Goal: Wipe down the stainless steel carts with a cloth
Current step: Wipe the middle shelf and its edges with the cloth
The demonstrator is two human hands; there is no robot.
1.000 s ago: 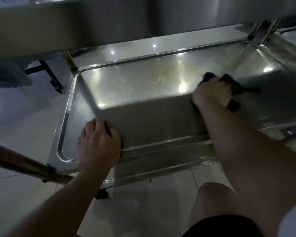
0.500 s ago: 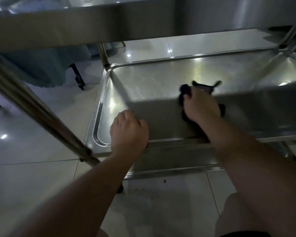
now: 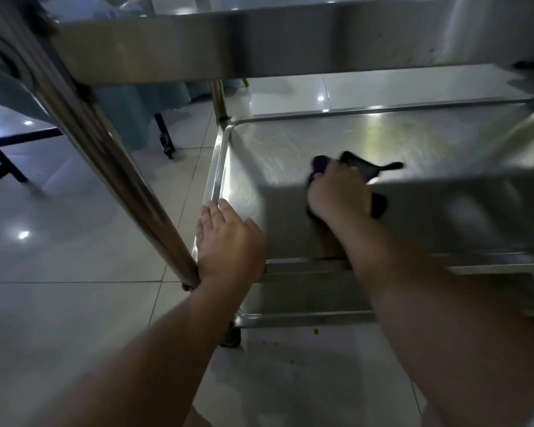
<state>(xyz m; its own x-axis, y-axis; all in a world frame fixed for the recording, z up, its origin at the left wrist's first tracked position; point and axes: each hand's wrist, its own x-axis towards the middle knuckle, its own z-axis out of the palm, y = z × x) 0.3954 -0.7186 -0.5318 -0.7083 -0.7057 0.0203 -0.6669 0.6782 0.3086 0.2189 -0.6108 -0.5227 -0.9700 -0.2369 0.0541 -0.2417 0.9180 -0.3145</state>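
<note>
I look down at the lower shelf (image 3: 444,143) of a stainless steel cart, under its upper shelf (image 3: 290,41). My right hand (image 3: 339,195) presses a dark cloth (image 3: 359,166) onto the shelf's left middle, its fingers bent over the cloth. My left hand (image 3: 228,241) rests on the shelf's near left corner, fingers stretched out flat along the rim beside the cart's front left post (image 3: 105,143).
Pale floor tiles (image 3: 59,303) lie all around the cart. A black caster (image 3: 230,335) sits under the near left corner. A table with a blue cloth and black legs (image 3: 164,134) stands at the back left. Small crumbs (image 3: 315,331) dot the floor by the cart.
My right hand has drawn the cloth leftward across the shelf. My left hand has slid along the near rim to the left corner and its fingers have straightened. My view has shifted left.
</note>
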